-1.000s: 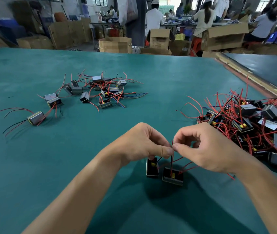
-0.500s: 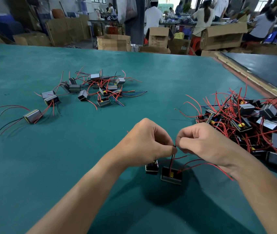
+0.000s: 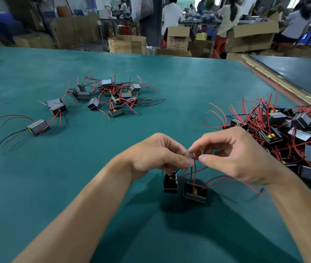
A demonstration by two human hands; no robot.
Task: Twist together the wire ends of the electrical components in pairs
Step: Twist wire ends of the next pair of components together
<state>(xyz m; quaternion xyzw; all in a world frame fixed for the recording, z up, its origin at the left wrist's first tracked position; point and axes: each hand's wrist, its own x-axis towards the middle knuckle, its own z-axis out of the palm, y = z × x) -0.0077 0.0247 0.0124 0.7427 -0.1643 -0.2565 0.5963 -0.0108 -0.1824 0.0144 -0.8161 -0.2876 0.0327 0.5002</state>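
Apparently twisted, red and black wires [image 3: 194, 168] join two dark components [image 3: 194, 193].

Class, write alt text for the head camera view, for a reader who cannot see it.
A left hand pinches red and black wire ends, with thumb and forefinger of the right hand bracketing them, above two small black box-shaped components over a green table. A scattered group of wired components lies far left, a tangled heap at right.

wire ends [image 3: 193, 158] hidden, component pile [image 3: 293, 130] cropped
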